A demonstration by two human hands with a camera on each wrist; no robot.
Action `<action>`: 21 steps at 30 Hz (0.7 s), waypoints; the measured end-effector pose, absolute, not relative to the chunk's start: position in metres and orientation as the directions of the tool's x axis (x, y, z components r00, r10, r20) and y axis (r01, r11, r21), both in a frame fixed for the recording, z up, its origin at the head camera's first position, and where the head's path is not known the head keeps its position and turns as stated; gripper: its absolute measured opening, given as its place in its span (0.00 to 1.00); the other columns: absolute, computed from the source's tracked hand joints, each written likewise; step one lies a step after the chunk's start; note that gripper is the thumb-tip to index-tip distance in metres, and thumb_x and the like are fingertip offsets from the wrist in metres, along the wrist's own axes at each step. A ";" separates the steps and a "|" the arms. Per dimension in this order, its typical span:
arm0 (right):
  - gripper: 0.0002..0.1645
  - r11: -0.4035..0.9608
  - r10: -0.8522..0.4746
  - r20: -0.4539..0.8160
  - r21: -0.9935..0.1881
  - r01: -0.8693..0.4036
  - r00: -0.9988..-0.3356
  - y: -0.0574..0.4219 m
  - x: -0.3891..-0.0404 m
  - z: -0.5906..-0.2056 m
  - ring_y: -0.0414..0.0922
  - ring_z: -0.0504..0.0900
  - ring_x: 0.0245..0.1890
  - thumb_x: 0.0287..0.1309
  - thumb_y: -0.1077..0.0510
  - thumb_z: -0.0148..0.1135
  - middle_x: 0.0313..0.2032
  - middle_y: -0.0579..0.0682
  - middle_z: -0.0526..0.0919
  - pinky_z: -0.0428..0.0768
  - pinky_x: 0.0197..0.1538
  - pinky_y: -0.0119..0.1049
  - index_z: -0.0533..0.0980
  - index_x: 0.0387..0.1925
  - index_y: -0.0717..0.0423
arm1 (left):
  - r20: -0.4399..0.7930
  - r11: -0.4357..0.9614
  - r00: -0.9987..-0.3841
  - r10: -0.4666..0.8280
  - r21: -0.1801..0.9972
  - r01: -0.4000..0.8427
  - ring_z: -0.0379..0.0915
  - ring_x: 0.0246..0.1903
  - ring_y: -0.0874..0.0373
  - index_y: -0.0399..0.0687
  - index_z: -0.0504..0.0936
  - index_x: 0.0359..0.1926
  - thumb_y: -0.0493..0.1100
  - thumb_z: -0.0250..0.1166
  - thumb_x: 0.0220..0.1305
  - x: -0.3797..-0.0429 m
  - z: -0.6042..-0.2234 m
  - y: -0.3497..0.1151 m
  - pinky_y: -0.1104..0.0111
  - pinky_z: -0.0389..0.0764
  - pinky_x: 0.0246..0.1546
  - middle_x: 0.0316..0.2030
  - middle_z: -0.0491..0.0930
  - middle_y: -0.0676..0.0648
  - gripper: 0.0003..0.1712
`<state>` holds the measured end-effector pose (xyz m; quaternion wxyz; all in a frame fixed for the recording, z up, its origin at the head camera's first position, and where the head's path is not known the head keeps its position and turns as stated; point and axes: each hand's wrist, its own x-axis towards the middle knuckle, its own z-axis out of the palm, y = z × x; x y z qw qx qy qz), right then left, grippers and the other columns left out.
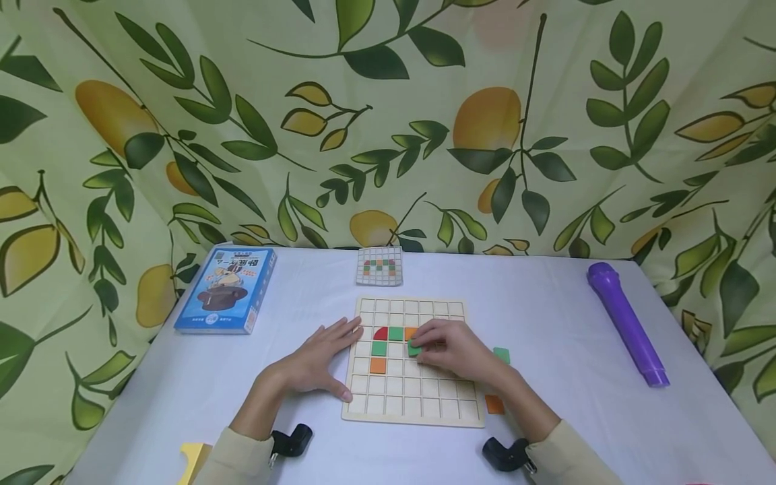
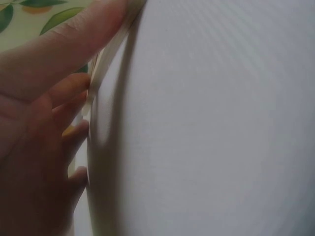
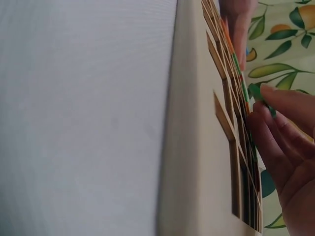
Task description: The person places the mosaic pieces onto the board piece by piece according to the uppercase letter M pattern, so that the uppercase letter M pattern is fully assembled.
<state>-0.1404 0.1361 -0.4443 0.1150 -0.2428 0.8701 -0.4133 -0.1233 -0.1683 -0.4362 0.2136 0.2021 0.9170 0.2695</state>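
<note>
A wooden grid board (image 1: 418, 406) lies flat on the white table, with a red tile (image 1: 380, 333), green tiles (image 1: 396, 333) and orange tiles (image 1: 378, 365) set in some squares. My right hand (image 1: 451, 347) pinches a green tile (image 1: 413, 349) between thumb and fingers over the board's middle. In the right wrist view this green tile (image 3: 261, 98) appears tilted at the fingertips. At the board's left edge my left hand (image 1: 312, 360) rests with fingers spread, touching the rim. The left wrist view shows its thumb (image 2: 64, 44) along that edge.
Beyond the board lies a small pattern card (image 1: 378, 266). A blue box (image 1: 224, 289) is at the back left, a purple microphone-shaped object (image 1: 627, 323) at the right. Loose green (image 1: 502, 353) and orange (image 1: 494, 404) tiles lie right of the board. A yellow piece (image 1: 194, 461) sits front left.
</note>
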 end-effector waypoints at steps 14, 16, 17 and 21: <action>0.11 0.610 -0.470 -0.017 -0.728 -0.312 -0.882 0.126 -0.138 -0.446 0.42 0.85 0.53 0.56 0.60 0.75 0.48 0.42 0.89 0.85 0.54 0.31 0.89 0.42 0.49 | -0.294 0.786 -0.835 0.465 0.570 0.237 0.36 0.84 0.47 0.51 0.59 0.79 0.56 0.85 0.38 -0.123 -0.436 -0.167 0.44 0.40 0.84 0.83 0.49 0.52 0.68; 0.11 0.615 -0.468 -0.021 -0.725 -0.308 -0.884 0.124 -0.138 -0.446 0.42 0.85 0.52 0.56 0.60 0.75 0.48 0.42 0.89 0.85 0.53 0.30 0.89 0.42 0.49 | -0.294 0.786 -0.836 0.464 0.572 0.235 0.36 0.84 0.47 0.51 0.59 0.79 0.56 0.85 0.38 -0.123 -0.436 -0.166 0.44 0.40 0.84 0.83 0.49 0.52 0.68; 0.11 0.617 -0.467 -0.022 -0.724 -0.308 -0.884 0.124 -0.138 -0.446 0.42 0.85 0.52 0.56 0.60 0.75 0.48 0.42 0.89 0.85 0.53 0.29 0.89 0.42 0.49 | -0.293 0.784 -0.836 0.465 0.574 0.235 0.36 0.84 0.46 0.51 0.59 0.79 0.56 0.85 0.38 -0.123 -0.435 -0.166 0.44 0.40 0.83 0.83 0.49 0.52 0.68; 0.11 0.625 -0.466 -0.019 -0.715 -0.314 -0.885 0.122 -0.138 -0.447 0.41 0.85 0.51 0.55 0.60 0.76 0.47 0.42 0.89 0.86 0.52 0.29 0.89 0.41 0.48 | -0.292 0.781 -0.834 0.468 0.577 0.237 0.36 0.84 0.46 0.51 0.59 0.79 0.56 0.85 0.38 -0.123 -0.434 -0.167 0.43 0.40 0.83 0.83 0.48 0.52 0.68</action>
